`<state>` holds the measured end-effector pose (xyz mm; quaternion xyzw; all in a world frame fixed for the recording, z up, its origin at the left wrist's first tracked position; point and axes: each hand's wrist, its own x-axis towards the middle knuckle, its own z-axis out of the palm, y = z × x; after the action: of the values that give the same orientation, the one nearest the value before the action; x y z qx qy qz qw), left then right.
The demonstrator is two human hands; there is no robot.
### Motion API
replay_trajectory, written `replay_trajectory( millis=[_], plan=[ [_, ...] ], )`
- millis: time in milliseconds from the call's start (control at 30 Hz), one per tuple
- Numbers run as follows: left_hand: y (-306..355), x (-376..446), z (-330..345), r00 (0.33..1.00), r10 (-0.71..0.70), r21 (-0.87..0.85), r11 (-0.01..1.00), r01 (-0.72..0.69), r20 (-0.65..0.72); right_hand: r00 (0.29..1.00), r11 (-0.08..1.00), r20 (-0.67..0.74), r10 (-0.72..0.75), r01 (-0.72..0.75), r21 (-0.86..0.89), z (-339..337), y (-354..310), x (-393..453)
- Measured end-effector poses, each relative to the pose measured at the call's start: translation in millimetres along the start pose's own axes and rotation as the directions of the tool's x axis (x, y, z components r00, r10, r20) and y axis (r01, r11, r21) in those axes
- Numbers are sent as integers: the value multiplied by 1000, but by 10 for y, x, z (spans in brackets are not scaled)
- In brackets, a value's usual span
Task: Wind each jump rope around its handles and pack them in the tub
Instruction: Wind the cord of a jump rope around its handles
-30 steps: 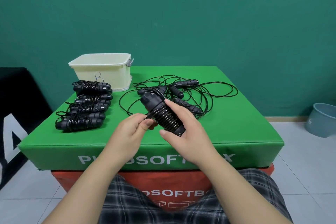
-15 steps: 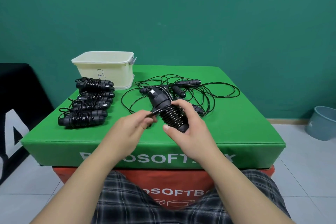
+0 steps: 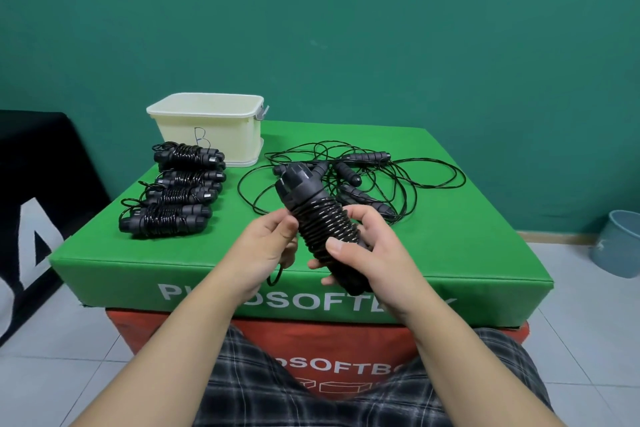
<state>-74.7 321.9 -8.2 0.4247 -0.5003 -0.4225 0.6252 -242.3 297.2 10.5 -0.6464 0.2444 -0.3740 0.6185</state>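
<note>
Since a moment ago the wound bundle [image 3: 323, 230] has tilted more upright. The right hand [image 3: 372, 253] wraps its grip round the bundle's lower coils, thumb across the front; the left hand [image 3: 268, 246] pinches the rope's loose end against the bundle's left side. Behind the bundle lies the loose rope tangle [image 3: 349, 177]; behind-left, four wound ropes [image 3: 180, 191] and the tub [image 3: 207, 128] sit on the green surface [image 3: 450, 246].
</note>
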Motion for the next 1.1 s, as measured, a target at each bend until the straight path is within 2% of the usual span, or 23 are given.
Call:
replay_trajectory(
  millis=[100,200,267,367,467,600,733,800,867,900,1033,1100],
  plan=[
    [85,-43,55,984,-12,72,997,25,-176,998,997,-56,-25,21,-79,-43,6,19],
    [136,-48,103,912,107,338,941,36,-396,969,966,-158,-191,158,-204,-69,-24,61],
    [170,-63,157,893,220,532,846,25,-392,931,883,-153,-331,249,-399,-86,-41,80],
    [148,-72,198,898,265,637,770,22,-351,904,709,-87,-418,265,-654,-66,34,85],
    [84,-84,193,895,272,669,742,39,-354,944,657,-62,-323,177,-732,-33,34,74],
    [52,-102,198,915,312,735,678,-26,-255,989,474,32,-147,99,-875,5,69,85],
    [91,-115,207,948,319,828,532,-179,0,982,573,-78,-169,34,-819,-19,135,76],
    [110,-129,201,946,295,884,394,-252,138,974,608,-117,-192,24,-794,-43,147,65],
    [149,-150,227,961,198,933,265,-244,195,972,635,-147,-184,4,-772,-56,152,56],
    [156,-148,237,970,154,943,248,-221,187,971,668,-158,-177,0,-744,-61,152,58],
    [182,-124,202,988,144,926,363,-104,54,967,839,-176,-186,63,-541,-17,130,53],
    [184,-115,168,995,102,874,481,-59,11,971,872,-160,-179,81,-483,23,112,45]
  ],
)
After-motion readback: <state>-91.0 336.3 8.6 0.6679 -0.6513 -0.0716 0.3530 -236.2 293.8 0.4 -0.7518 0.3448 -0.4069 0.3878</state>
